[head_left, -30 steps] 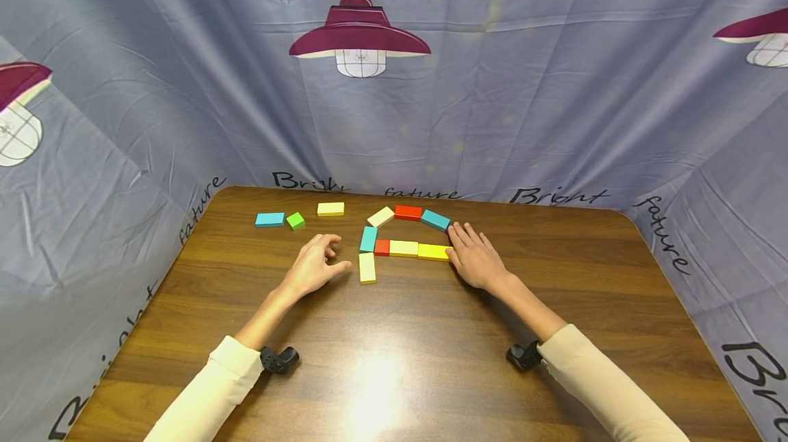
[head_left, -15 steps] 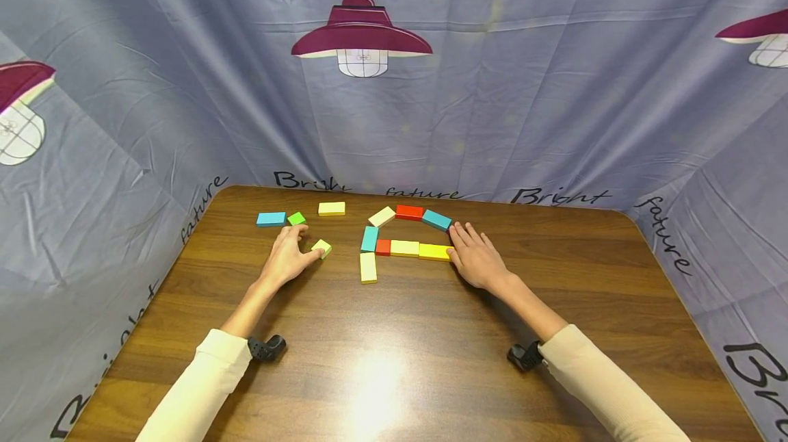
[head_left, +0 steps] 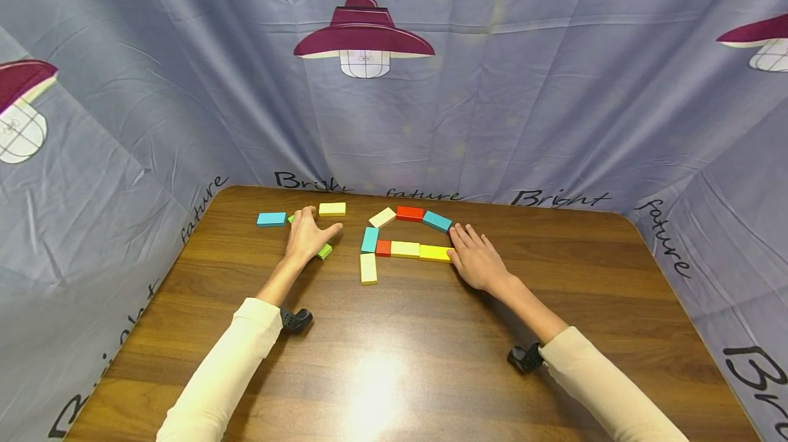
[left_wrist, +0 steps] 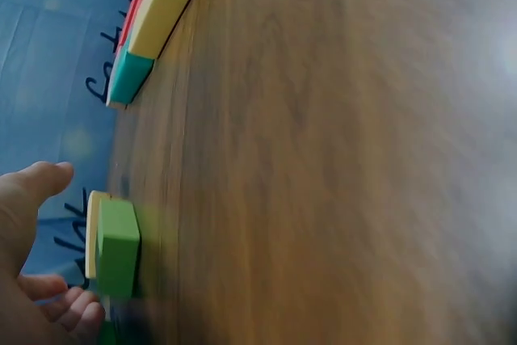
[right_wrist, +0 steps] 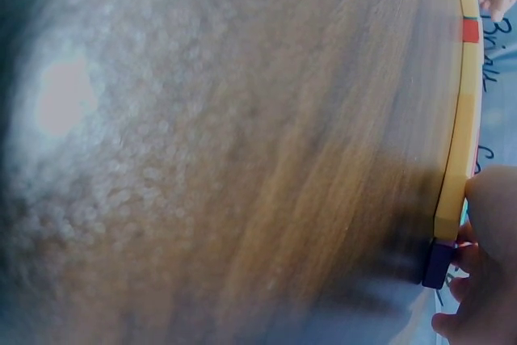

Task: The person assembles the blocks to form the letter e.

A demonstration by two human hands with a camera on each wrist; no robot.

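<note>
Though near fingers point(head_left: 307, 215), leftmost block point(head_left: 271, 219) apart

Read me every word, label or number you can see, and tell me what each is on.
"Bright": on the blue-grey curtain, repeated.
"fature": same curtain, repeated.
"Br...": same curtain, cut off at the head view's right edge.
Blocks: no readable text.

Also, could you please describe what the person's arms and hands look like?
The left sleeve and right sleeve are long, plain and cream-coloured. The left wrist device and right wrist device are small and black. The left hand and right hand wear no gloves.
</note>
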